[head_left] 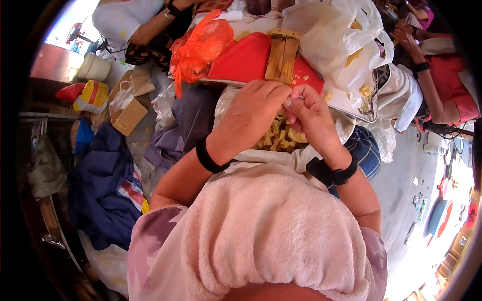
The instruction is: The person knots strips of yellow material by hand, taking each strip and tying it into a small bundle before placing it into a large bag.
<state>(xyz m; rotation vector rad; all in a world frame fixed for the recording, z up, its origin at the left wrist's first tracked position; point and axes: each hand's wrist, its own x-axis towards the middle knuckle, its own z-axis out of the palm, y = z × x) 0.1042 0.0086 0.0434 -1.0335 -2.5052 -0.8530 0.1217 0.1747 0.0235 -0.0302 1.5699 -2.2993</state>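
Note:
My left hand (256, 110) and my right hand (309, 113) meet, fingers curled, just below a wooden block (281, 52) with a lengthwise split on a red sheet (233, 57). What they hold is too hidden to name. Beneath them, a cloth-lined container (230, 103) holds yellowish, curled pieces (271, 138). Small pale bits (306, 78) lie on the red sheet. A pink towel (271, 215) covers my lap or front.
An orange plastic bag (198, 45) and white bags (331, 30) share the table. Co-workers' arms show at upper left (145, 27) and right (427, 85). A cardboard box (125, 110), bucket (93, 67) and dark blue fabric (100, 180) lie to my left.

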